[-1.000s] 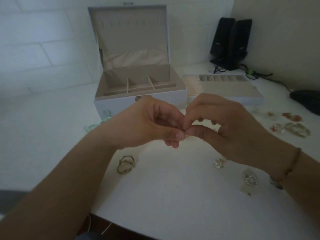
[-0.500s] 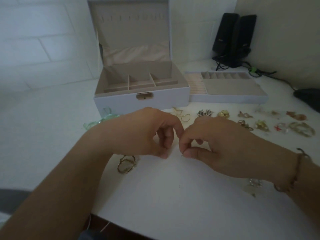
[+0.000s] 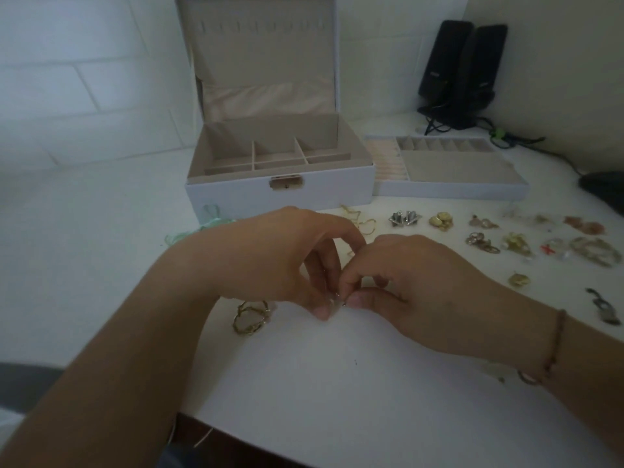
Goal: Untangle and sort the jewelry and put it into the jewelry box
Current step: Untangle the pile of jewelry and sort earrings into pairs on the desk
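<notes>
My left hand [image 3: 287, 258] and my right hand [image 3: 415, 288] meet low over the white table, fingertips pinched together on a tiny silver jewelry piece [image 3: 338, 300]; its shape is too small to tell. The white jewelry box [image 3: 280, 194] stands open behind them, its lid up and its beige compartments showing nothing inside. Its removable tray [image 3: 449, 189] lies to the right of the box. A gold chain bracelet [image 3: 251, 317] lies just left of my hands. Several small earrings and charms [image 3: 483, 243] are spread in rows to the right.
Two black speakers [image 3: 459, 72] with cables stand at the back right corner. A dark object [image 3: 604, 192] sits at the right edge. A pale green ribbon-like piece [image 3: 202, 226] lies by the box's front left. The table's front edge runs below my forearms.
Both hands have dropped from in front of the box to near the table surface, still pinched together. The rows of jewelry behind them have come into sight.
</notes>
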A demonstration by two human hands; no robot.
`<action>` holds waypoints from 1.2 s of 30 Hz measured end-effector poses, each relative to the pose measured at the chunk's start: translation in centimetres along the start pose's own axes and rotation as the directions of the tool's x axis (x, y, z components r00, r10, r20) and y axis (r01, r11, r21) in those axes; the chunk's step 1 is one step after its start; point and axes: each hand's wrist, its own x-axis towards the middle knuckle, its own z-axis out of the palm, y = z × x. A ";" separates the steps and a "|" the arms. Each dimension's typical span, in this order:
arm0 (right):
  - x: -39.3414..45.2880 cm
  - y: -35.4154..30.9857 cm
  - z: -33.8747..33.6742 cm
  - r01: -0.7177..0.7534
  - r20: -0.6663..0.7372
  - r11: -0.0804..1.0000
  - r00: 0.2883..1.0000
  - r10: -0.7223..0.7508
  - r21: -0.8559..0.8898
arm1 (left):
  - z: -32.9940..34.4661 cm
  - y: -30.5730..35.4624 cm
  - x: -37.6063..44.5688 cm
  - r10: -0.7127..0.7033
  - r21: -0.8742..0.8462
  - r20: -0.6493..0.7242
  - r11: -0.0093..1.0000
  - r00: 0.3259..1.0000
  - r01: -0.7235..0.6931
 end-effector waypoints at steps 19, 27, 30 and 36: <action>-1.5 3.4 -6.6 -0.046 0.023 0.996 0.999 0.045 0.080 | -0.5 -1.0 -0.2 0.070 0.061 0.004 0.996 0.998 -0.070; -2.2 4.8 -6.5 0.027 0.381 0.991 0.922 -0.075 0.129 | -0.2 -1.5 0.4 0.095 0.097 0.039 0.990 0.995 -0.099; -2.1 4.5 -6.2 0.060 0.377 0.983 0.918 -0.122 0.174 | -0.2 -1.5 0.3 0.106 0.106 0.036 0.988 0.994 -0.109; -1.3 3.9 -4.5 0.107 0.349 0.989 0.927 -0.136 0.103 | -0.5 -2.0 0.1 0.073 0.117 0.012 0.990 0.997 -0.074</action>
